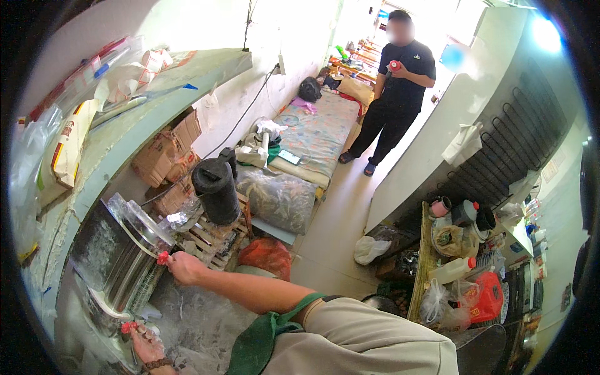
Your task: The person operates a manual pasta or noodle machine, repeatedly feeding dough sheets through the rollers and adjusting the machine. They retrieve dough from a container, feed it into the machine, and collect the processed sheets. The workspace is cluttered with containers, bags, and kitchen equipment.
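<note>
At the lower left stands a metal machine with rollers (136,262), dusted with white powder. My right hand (185,268) reaches across to its upper end, the fingers closed on a red knob (163,258). At the lower end, my left hand (147,344), with a beaded bracelet on the wrist, is at a second red knob (128,327); its fingers are curled against that knob. Powder-covered sheeting (197,318) lies below and beside the machine. A black jug (218,187) stands beyond my right hand, on a slatted wooden surface (211,246).
A shelf (103,140) with bags runs above the machine. A bed (318,126) lies along the wall. One person (405,79) stands in the passage, holding a red object (395,66). A cluttered wooden table (418,276) is at the right, by a refrigerator's back (504,136).
</note>
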Demonstrator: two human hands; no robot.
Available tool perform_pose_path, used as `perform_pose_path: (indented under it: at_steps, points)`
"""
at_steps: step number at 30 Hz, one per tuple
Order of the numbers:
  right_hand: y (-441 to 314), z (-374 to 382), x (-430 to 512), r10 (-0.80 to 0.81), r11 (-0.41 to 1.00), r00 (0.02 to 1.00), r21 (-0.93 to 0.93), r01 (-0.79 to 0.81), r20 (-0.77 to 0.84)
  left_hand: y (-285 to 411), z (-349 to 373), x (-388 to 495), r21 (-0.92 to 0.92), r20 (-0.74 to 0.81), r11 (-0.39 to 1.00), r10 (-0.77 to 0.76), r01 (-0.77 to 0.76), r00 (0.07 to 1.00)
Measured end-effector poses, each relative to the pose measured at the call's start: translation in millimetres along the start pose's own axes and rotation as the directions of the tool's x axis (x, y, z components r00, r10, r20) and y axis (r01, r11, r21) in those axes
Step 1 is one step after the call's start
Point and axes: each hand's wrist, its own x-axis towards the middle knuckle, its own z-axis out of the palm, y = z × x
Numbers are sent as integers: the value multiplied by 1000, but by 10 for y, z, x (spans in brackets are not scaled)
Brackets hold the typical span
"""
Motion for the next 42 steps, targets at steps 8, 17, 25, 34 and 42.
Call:
perform_pose_path:
  at_steps: [8, 17, 25, 34, 42]
  points:
    - [9, -38, 35, 25, 1000, 999, -10, -25, 44, 103, -76, 204, 818, -228, 573, 237, 54, 944]
    - [346, -67, 319, -42, 873, 970, -464, 151, 238, 4, 152, -76, -38, 4, 999, 25, -24, 1000]
    - [-77, -112, -59, 67, 872, 979, 465, -151, 192, 7, 424, -264, 876, -75, 419, 608, -239, 790]
    - [-124, -111, -57, 93, 911, 983, 386, -147, 156, -51, 80, -77, -210, 350, 967, -64, 145, 935]
    - [-43, -108, -64, 62, 896, 989, 430, -114, 133, -84, 503, -277, 909, -185, 400, 636, -115, 749]
